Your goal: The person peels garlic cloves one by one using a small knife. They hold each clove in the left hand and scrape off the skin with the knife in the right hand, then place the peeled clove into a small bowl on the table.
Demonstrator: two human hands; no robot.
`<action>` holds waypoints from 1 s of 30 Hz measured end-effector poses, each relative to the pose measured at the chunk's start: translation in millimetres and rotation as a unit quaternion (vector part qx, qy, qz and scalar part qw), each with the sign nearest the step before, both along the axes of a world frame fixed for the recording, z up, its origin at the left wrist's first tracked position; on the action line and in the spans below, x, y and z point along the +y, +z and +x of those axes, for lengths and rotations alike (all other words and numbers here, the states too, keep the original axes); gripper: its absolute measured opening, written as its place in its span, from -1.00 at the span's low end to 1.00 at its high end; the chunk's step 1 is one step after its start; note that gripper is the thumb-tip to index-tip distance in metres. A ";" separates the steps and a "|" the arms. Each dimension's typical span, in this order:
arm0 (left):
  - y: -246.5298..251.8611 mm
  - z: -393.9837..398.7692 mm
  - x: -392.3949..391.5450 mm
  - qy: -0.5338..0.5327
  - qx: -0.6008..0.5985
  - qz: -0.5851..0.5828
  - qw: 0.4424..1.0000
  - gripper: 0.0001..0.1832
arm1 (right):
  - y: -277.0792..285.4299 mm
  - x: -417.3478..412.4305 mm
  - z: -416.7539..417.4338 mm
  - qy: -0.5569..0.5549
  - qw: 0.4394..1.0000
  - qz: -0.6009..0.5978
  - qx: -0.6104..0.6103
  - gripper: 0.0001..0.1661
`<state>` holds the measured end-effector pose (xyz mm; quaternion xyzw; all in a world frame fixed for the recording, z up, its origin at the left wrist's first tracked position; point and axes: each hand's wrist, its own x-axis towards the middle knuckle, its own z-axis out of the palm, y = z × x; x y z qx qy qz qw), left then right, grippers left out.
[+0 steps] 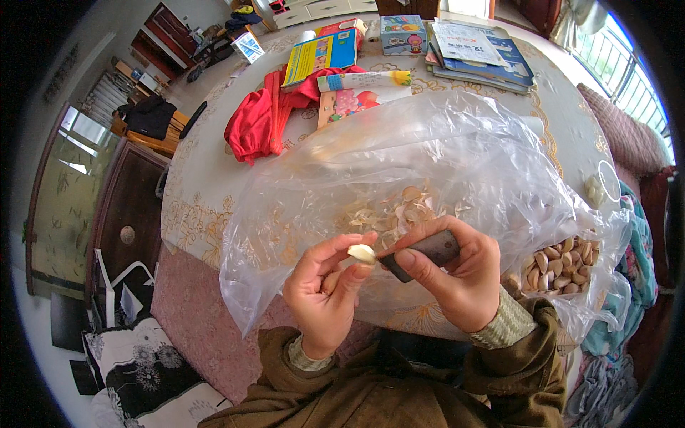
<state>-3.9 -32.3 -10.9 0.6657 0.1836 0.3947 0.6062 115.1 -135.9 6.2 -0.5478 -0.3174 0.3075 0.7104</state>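
Observation:
Between the thumb and fingertips of my left hand (326,291) is a pale, peeled-looking garlic clove (362,253). My right hand (460,278) grips a dark, flat, blade-like tool (436,249); its exact kind is not clear. The tool's near end and my right fingertip are close beside the clove. Both hands are over a clear plastic sheet or bag (283,214) spread on the table. Loose garlic skins (409,206) lie on the plastic just beyond my hands. Right of my right wrist, many unpeeled garlic cloves (562,267) sit in a heap within the plastic.
A round clear container (595,190) with pale contents stands at the table's right edge. Farther back on the patterned tablecloth (198,214) are red cloth (251,125), books (326,53), a small printed box (403,36) and stacked papers (471,45). A patterned cushion (144,364) lies lower left.

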 end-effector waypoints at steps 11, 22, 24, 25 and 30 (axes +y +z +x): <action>9.7 -0.9 6.0 -0.079 0.005 -0.146 0.986 -0.74 | 2.0 0.5 0.8 -0.017 0.999 0.021 0.018 -0.88; 4.8 -4.3 7.8 -0.081 0.020 -0.127 0.988 -0.82 | 1.2 0.5 2.4 -0.024 0.999 0.016 0.026 -0.85; 4.5 -3.9 8.0 -0.084 0.032 -0.125 0.988 -0.81 | 0.6 1.1 1.9 -0.028 0.999 0.022 0.029 -0.85; 4.4 -3.6 9.0 -0.091 0.038 -0.126 0.987 -0.81 | 0.6 0.9 2.1 -0.033 0.999 0.022 0.028 -0.85; 8.8 -2.8 8.3 -0.093 0.060 -0.132 0.985 -0.77 | -0.1 0.8 3.3 -0.054 0.998 0.025 0.017 -0.85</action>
